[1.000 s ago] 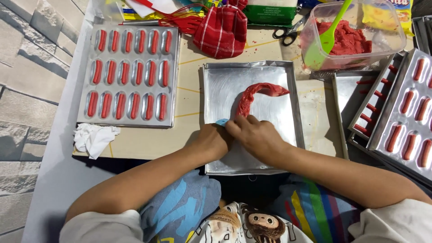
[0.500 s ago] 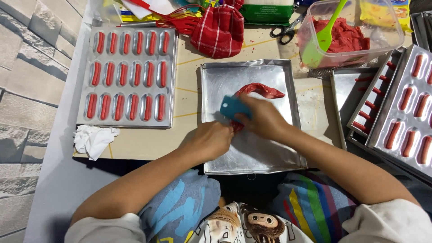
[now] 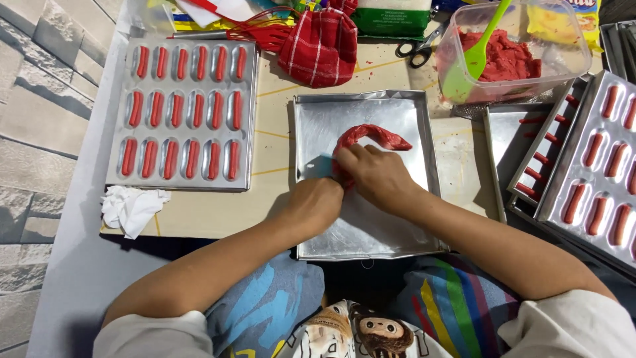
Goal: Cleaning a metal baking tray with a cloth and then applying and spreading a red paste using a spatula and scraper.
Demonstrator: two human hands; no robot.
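Right hand grips a red paste roll in the metal tray; left hand, curled, holds a blue scraper. Green rectangular package lies beyond.

A silver metal tray carries a red dough rope beside a light-blue scraper, with a red-and-white checked cloth at twelve o'clock, a lime-green spatula at one and crumpled white tissue at nine.
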